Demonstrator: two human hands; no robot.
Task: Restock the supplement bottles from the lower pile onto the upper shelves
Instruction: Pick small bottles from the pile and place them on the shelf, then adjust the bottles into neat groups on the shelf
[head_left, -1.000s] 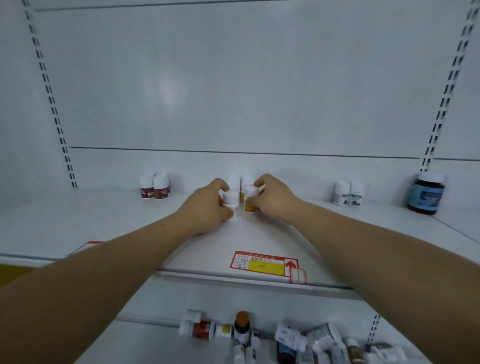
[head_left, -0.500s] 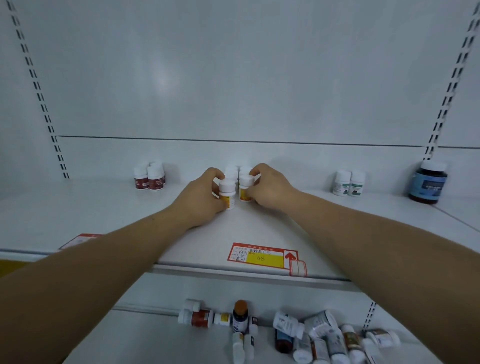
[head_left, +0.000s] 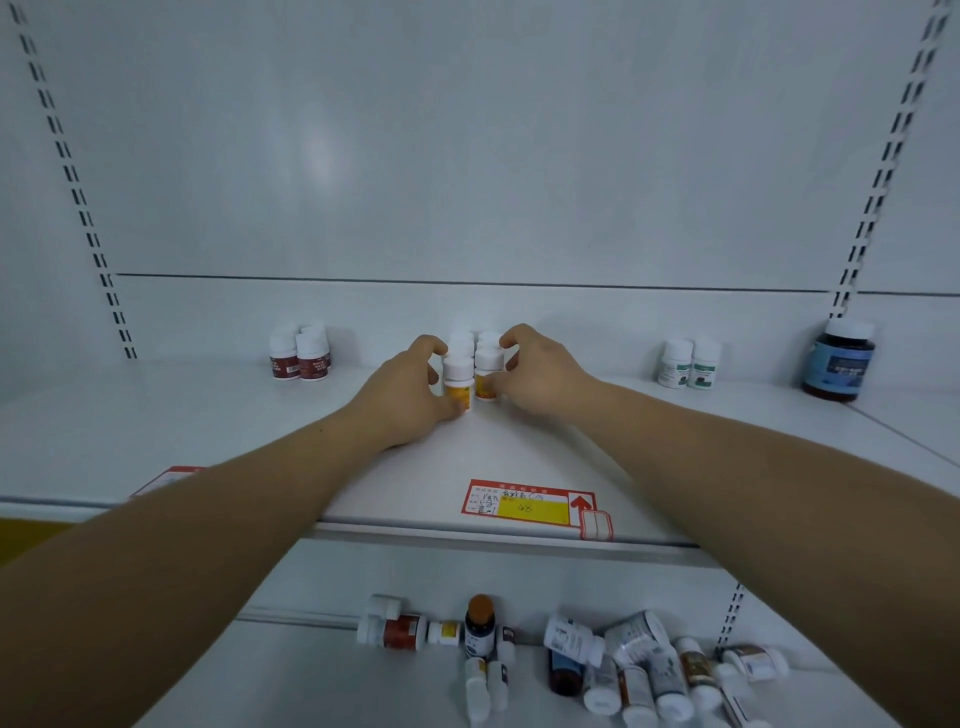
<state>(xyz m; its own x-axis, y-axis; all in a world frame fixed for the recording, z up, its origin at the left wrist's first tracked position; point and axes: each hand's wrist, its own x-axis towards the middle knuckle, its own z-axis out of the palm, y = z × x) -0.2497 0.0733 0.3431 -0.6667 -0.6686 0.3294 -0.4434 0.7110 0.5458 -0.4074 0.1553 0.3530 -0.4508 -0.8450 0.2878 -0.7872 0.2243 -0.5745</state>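
Left hand (head_left: 410, 395) and right hand (head_left: 535, 371) each grip a yellow-labelled bottle (head_left: 458, 383) on the shelf (head_left: 156, 415), lining them before the back pair (head_left: 475, 338).

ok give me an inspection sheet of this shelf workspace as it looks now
surface: white upper shelf, red and yellow price tag at its front edge
job's things: two yellow-label bottles, one in left hand, one in right hand, two more bottles behind; pile of bottles on the lower shelf
clutter: red-label bottles, green-label bottles, blue jar
hands: left hand and right hand each grip a bottle
cables: nothing seen
surroundings: white back panel, slotted uprights
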